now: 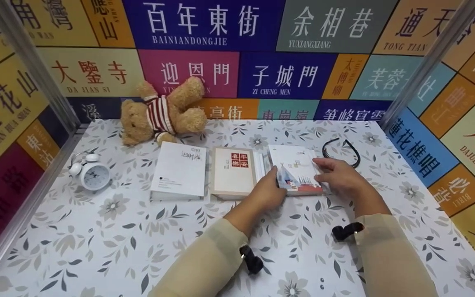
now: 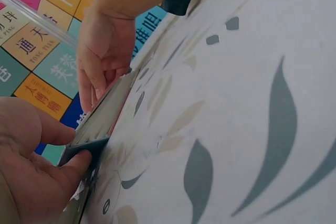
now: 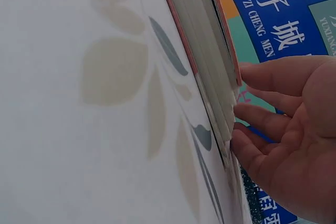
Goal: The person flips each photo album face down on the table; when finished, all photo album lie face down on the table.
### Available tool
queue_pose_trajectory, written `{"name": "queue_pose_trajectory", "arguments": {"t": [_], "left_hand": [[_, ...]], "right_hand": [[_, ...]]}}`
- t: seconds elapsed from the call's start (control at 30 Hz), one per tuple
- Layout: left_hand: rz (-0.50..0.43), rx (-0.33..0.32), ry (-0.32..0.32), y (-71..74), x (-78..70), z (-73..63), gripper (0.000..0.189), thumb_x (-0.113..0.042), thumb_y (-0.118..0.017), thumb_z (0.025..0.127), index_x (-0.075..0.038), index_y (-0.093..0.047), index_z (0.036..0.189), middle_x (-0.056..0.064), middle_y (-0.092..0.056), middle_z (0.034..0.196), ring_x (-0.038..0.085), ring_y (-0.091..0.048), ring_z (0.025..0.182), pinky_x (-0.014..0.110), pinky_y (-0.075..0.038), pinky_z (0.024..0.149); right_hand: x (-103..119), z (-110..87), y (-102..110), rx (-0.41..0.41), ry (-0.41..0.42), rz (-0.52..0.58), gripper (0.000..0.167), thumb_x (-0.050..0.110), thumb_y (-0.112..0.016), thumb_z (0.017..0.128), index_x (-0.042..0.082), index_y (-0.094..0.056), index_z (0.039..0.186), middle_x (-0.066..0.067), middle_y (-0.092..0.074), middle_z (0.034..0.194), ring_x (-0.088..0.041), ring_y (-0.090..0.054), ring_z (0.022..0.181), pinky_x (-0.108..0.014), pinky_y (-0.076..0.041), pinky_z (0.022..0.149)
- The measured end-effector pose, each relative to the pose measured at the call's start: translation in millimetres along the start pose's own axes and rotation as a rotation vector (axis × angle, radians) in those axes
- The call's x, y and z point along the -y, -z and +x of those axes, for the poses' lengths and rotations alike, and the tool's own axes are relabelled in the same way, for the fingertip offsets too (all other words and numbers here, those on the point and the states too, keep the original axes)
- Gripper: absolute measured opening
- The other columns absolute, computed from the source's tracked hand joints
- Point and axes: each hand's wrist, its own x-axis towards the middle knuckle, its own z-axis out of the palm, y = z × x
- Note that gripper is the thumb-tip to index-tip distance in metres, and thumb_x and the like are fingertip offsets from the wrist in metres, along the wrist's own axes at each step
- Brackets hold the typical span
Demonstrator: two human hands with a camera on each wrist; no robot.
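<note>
A book with a tent picture and a red strip on its white cover lies flat on the table, the rightmost in a row. My left hand is at its left side; in the left wrist view its thumb and a finger pinch the dark spine end. My right hand is at the opposite side, its fairly straight fingers touching the page edges. Just left of my left hand lies a beige book with a red square of characters on its cover.
A white book lies farther left, near a white alarm clock. Behind the books, a teddy bear in a striped shirt lies against the sign-covered wall. A black coiled headband lies beyond my right hand.
</note>
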Motion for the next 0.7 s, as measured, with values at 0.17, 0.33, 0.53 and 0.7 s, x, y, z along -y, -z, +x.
{"name": "queue_pose_trajectory", "arguments": {"t": [0.17, 0.33, 0.53, 0.7], "left_hand": [[-0.057, -0.011, 0.002, 1.4, 1.0, -1.5, 0.082, -0.009, -0.063, 0.098, -0.004, -0.024, 0.170, 0.018, -0.036, 0.173, 0.031, -0.036, 0.162, 0.040, -0.027, 0.136], [-0.191, -0.035, -0.003, 7.1, -0.6, -4.9, 0.080, -0.005, -0.062, 0.098, -0.001, -0.025, 0.169, 0.019, -0.040, 0.171, 0.031, -0.041, 0.160, 0.039, -0.031, 0.134], [-0.464, -0.127, -0.044, 9.9, -8.4, -6.7, 0.069, -0.010, -0.063, 0.097, -0.004, -0.042, 0.163, 0.014, -0.048, 0.167, 0.029, -0.040, 0.160, 0.041, -0.031, 0.134], [-0.768, -0.123, 0.006, 9.2, -13.6, -5.8, 0.060, -0.013, -0.063, 0.100, -0.014, -0.052, 0.158, 0.013, -0.053, 0.163, 0.024, -0.056, 0.145, 0.038, -0.045, 0.124]], "right_hand": [[2.3, -1.4, -3.8, 0.010, 0.025, -0.044, 0.063, 0.027, -0.071, 0.102, 0.024, -0.049, 0.161, -0.017, -0.035, 0.174, -0.043, -0.025, 0.165, -0.060, -0.020, 0.135], [12.5, -4.9, -12.7, 0.021, 0.068, -0.033, 0.070, 0.037, -0.070, 0.103, 0.016, -0.044, 0.164, -0.016, -0.035, 0.175, -0.042, -0.026, 0.165, -0.057, -0.020, 0.136], [32.2, -10.5, -26.8, 0.061, 0.126, 0.012, 0.091, 0.056, -0.065, 0.103, 0.007, -0.028, 0.170, -0.022, -0.035, 0.173, -0.040, -0.030, 0.163, -0.054, -0.025, 0.135], [48.0, -18.3, -35.5, 0.085, 0.115, 0.039, 0.097, 0.060, -0.061, 0.104, 0.009, -0.017, 0.172, -0.022, -0.029, 0.176, -0.037, -0.031, 0.162, -0.055, -0.025, 0.135]]}}
